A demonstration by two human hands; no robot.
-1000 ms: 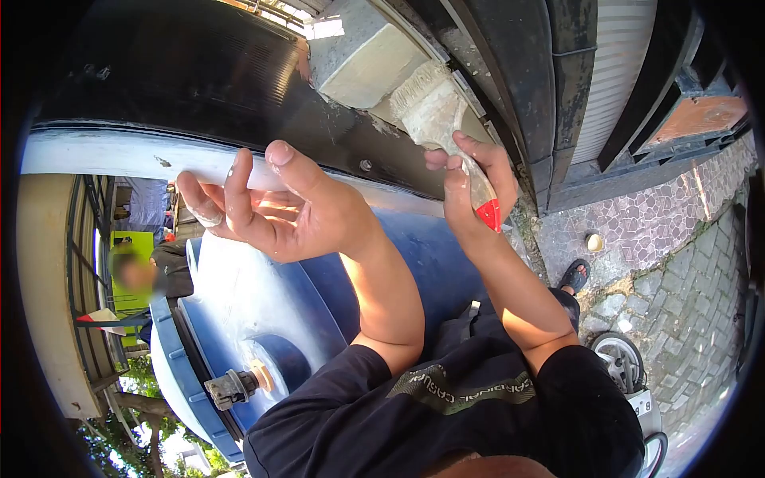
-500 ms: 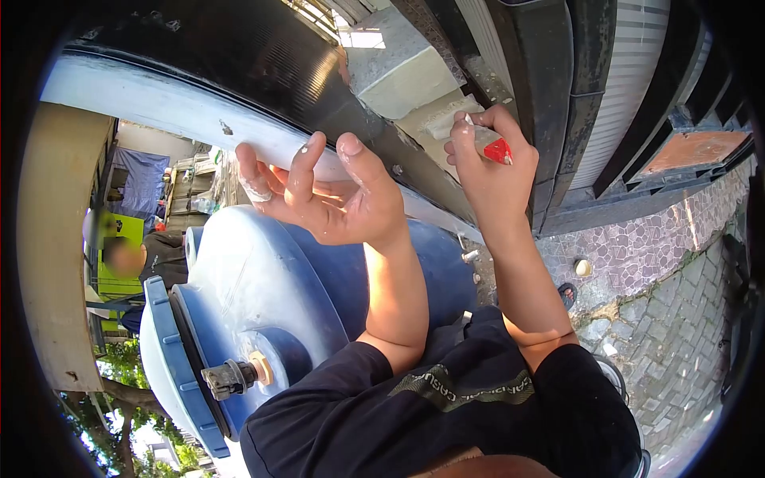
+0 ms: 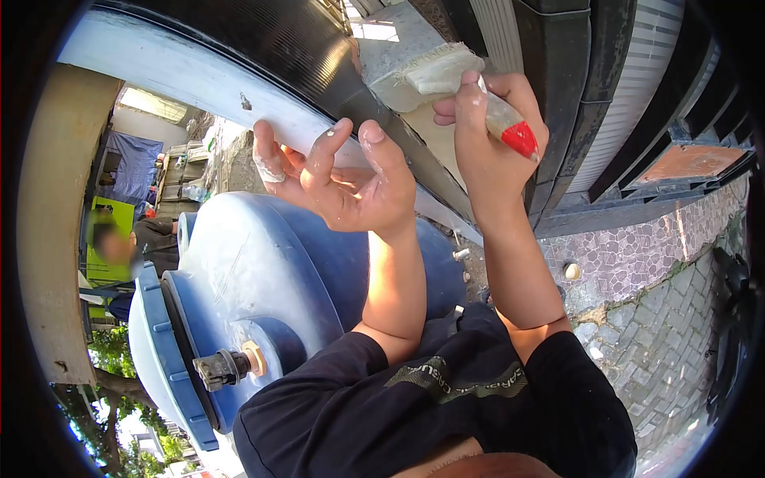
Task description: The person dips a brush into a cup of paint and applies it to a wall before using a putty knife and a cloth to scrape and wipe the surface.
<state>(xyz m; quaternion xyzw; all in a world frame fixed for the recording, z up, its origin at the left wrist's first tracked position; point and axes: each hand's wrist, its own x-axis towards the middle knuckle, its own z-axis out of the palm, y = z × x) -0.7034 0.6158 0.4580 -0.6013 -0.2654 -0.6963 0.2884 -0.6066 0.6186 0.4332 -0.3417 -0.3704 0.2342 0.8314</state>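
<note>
My right hand is wrapped round a paintbrush with a pale handle and a red end. Its pale bristles lie beyond my fingers, near the grey concrete ledge. My left hand is raised in front of the white beam, palm up, its fingers curled but apart, with nothing in it. White smears mark the fingers of both hands.
A large blue tank with a black valve stands below my left arm. Another person is at the far left. Dark metal posts rise beside my right hand, and grey paving lies at the right.
My right hand has moved up and the brush's bristles now show more fully. My left hand has shifted slightly right and up, with its fingers still apart. The whole view has shifted a little.
</note>
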